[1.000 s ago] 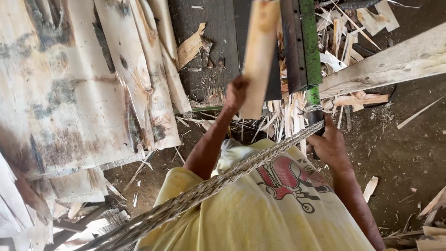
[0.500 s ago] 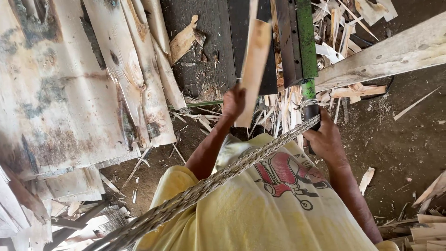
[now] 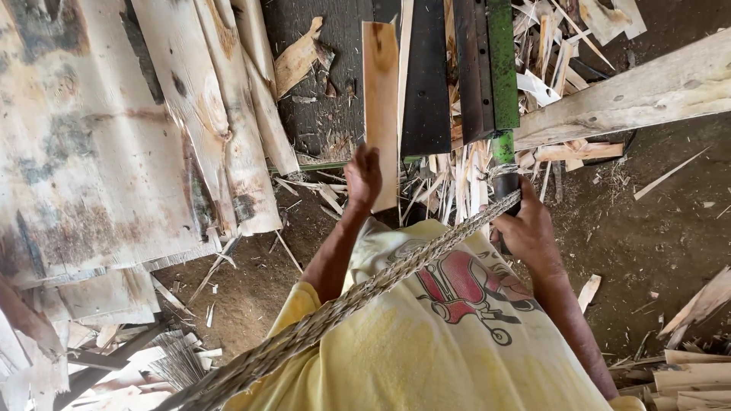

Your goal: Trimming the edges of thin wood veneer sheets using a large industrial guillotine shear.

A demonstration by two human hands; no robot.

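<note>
Left hand (image 3: pixel 364 176): grip closed on the lower end of a narrow wooden strip (image 3: pixel 380 99), which stands lengthwise on the dark machine bed (image 3: pixel 335 76) beside the green-edged blade (image 3: pixel 502 65). Right hand (image 3: pixel 527 228): grip wrapped around the dark lever handle (image 3: pixel 505 186) below the blade. Veneer sheets (image 3: pixel 91 137) lie left.

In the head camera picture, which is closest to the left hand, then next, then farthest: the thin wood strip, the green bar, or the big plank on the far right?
1. Thin wood strip: the left hand grips its lower end.
2. Green bar: to the right, above the right hand.
3. Big plank: farthest, slanting toward the right edge.
</note>
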